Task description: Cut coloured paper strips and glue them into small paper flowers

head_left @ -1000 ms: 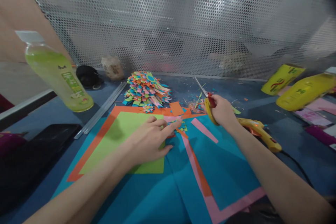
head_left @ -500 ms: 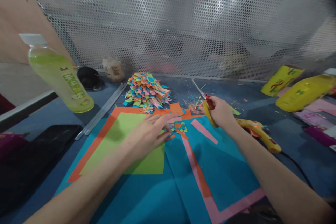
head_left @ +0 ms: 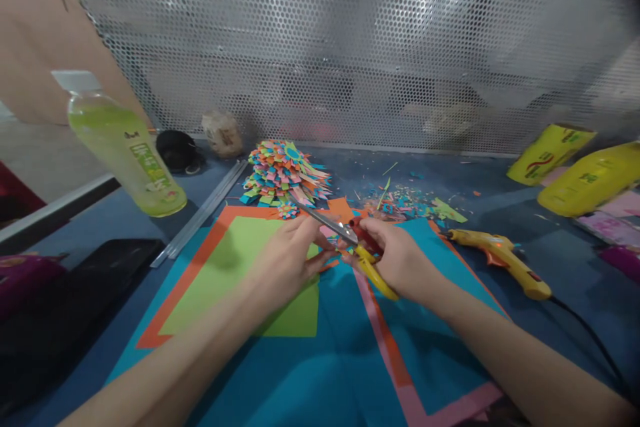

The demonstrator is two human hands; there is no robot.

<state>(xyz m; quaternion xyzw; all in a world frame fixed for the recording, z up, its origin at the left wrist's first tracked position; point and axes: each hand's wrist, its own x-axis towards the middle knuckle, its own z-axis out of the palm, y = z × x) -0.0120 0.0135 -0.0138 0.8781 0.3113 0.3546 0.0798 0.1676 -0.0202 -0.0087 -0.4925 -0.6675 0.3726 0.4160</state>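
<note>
My left hand [head_left: 287,253] is over the lime green sheet [head_left: 210,280], its thumb and fingertips drawn together beside small coloured paper pieces; what they pinch is hidden. My right hand [head_left: 405,257] grips scissors [head_left: 373,273] with yellow and red handles. Their silver blades point up and left, passing just above my left fingertips. Under the hands, a small paper flower is mostly covered. A pink strip [head_left: 373,310] and an orange strip [head_left: 395,360] lie on the blue paper [head_left: 280,380]. Behind stands a fringed multicoloured paper piece [head_left: 280,173], with a small flower [head_left: 289,210] before it.
Paper scraps [head_left: 410,200] litter the table's back. A yellow glue gun [head_left: 500,257] with a black cord lies right, near yellow bottles [head_left: 595,177]. At left are a green drink bottle [head_left: 127,147], clear sticks [head_left: 205,210] and a black tray [head_left: 85,307]. Perforated metal [head_left: 320,33] rises behind.
My right hand has brought the scissors left and toward me, beside my left hand. The loose pink strip on the blue paper no longer shows there. My left fingertips have drawn closer together.
</note>
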